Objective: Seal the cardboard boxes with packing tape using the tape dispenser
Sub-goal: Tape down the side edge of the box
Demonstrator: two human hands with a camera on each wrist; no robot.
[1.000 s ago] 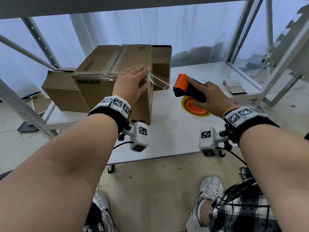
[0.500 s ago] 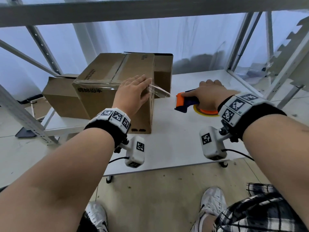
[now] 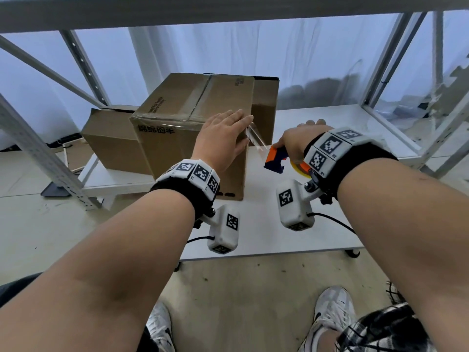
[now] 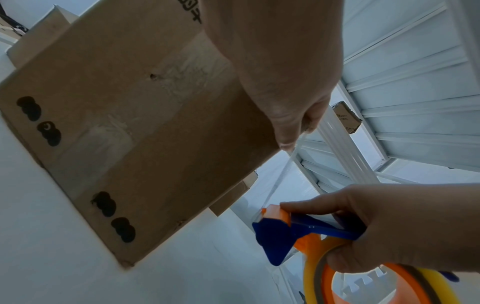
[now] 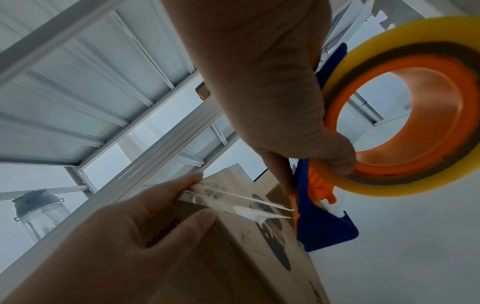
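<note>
Boxes sit on a white table (image 3: 253,232): the front box (image 3: 177,146) stands upright at the table's left part, flaps closed, with clear tape along its top seam and across its near top edge, and black print on its near face. A second box (image 3: 109,146) lies behind and to its left, and a third box (image 3: 264,102) stands just behind it on the right, touching or nearly so. The left hand (image 3: 223,141) lies flat against the front box's upper right corner, fingers straight and together, pressing the tape end onto the cardboard; in the right wrist view the thumb (image 5: 192,226) and fingers frame the strip where it leaves the box. A taut strip of tape (image 3: 256,137) runs from that corner down and right to the dispenser (image 3: 276,161), which is blue and orange and held just right of the box, above the table. The right hand (image 3: 297,143) is wrapped around the dispenser, fingers curled over its handle and the yellow-edged roll (image 5: 405,107) with its orange core. Grey shelf uprights and white plastic sheeting surround the table. In the right wrist view a bottle (image 5: 39,211) shows at far left, though I cannot tell what it rests on. Below, white sneakers (image 3: 330,316) stand on the floor.
</note>
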